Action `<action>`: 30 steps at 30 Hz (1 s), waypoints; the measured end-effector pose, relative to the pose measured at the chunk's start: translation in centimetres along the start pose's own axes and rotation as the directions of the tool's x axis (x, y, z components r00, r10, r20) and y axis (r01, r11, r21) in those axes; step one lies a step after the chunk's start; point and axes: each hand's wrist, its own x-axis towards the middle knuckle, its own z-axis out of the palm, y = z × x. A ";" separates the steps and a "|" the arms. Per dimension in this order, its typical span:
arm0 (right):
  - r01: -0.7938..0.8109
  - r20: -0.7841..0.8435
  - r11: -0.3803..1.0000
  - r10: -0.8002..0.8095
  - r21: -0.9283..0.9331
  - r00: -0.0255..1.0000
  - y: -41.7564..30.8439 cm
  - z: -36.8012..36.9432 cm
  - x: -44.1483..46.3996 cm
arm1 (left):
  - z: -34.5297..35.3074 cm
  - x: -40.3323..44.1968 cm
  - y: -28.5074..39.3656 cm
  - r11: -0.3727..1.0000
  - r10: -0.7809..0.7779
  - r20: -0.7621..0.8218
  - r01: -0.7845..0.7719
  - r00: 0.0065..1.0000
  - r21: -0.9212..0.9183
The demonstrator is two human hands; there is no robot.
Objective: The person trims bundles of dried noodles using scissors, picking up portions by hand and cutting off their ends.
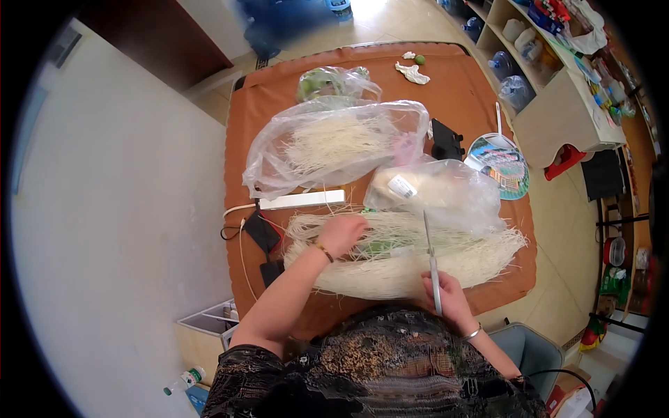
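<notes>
My left hand is in a long bundle of pale, thin strands that look like dry rice noodles. Its fingers are curled at the strands, and their tips are partly hidden. In my right hand, closed at the near edge of the bundle, are metal scissors, seen nearly edge-on with the blades pointing away from me. Something green shows through the middle of the bundle. Just beyond lies a clear plastic bag with pale contents and a white label.
A larger clear bag of similar strands lies farther back, with a bag of green things behind it. Also on the brown-covered table are a white power strip, a black device and a round hand fan. Shelves stand right.
</notes>
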 end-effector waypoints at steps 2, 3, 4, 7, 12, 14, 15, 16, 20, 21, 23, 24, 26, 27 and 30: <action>0.004 0.002 1.000 -0.004 0.006 1.000 0.3 -0.1 0.0 | -1.1 -0.2 0.0 0.911 -0.259 0.137 0.289 0.956 -0.293; 0.007 0.005 1.000 -0.007 0.013 1.000 0.4 -0.2 0.0 | -1.3 -0.3 -0.4 0.732 -0.415 0.209 0.461 0.886 -0.502; 0.010 0.008 1.000 -0.010 0.019 1.000 0.5 -0.2 0.0 | -1.4 -0.4 -0.7 0.475 -0.531 0.316 0.585 0.786 -0.658; 0.006 -0.005 1.000 -0.006 -0.006 1.000 0.4 -0.1 -0.1 | -1.7 -1.2 -0.9 0.385 -0.597 0.298 0.592 0.745 -0.708; 0.002 -0.001 1.000 -0.002 0.009 1.000 0.0 -0.1 -0.3 | -3.2 -3.3 -0.7 0.300 -0.651 0.237 0.532 0.721 -0.792; -0.010 0.006 1.000 0.010 0.010 1.000 -0.1 -0.1 -0.5 | -2.7 -4.5 -2.2 0.439 -0.643 0.205 0.575 0.738 -0.690; -0.007 0.000 1.000 0.007 -0.011 1.000 -0.1 0.0 -0.5 | -2.8 -4.7 -2.2 0.565 -0.628 0.176 0.600 0.758 -0.567; -0.002 -0.006 0.999 0.002 -0.034 1.000 -0.1 0.0 -0.6 | -2.8 -4.8 -2.0 0.562 -0.631 0.175 0.602 0.755 -0.567; -0.002 -0.003 0.999 0.002 -0.039 1.000 0.1 -0.1 -0.4 | -1.9 -2.8 -1.1 0.953 -0.176 -0.207 0.220 0.962 0.208; 0.007 0.006 0.999 -0.007 -0.039 1.000 0.2 -0.1 -0.3 | -1.6 -2.0 -1.3 0.918 0.023 -0.216 0.065 0.976 0.391; 0.020 0.012 0.999 -0.020 -0.045 1.000 0.0 -0.2 -0.4 | -0.7 -1.3 -2.3 0.887 -0.097 -0.068 0.117 0.993 0.447; 0.019 0.012 0.998 -0.018 -0.052 1.000 -0.2 -0.1 -0.6 | -0.8 -0.9 -2.1 0.846 -0.222 0.077 0.152 0.972 0.512; 0.018 0.010 0.998 -0.017 -0.054 1.000 -0.2 -0.2 -0.7 | -1.5 -1.0 -1.6 0.863 -0.211 0.074 0.150 0.975 0.483; 0.025 -0.003 0.998 -0.025 -0.054 1.000 0.0 -0.3 -0.8 | -2.2 -1.2 -1.0 0.878 -0.203 0.075 0.148 0.976 0.455; 0.032 -0.025 0.997 -0.033 -0.066 0.999 0.4 -0.8 -0.8 | -4.6 -1.9 1.4 0.971 -0.121 -0.088 0.137 0.989 0.197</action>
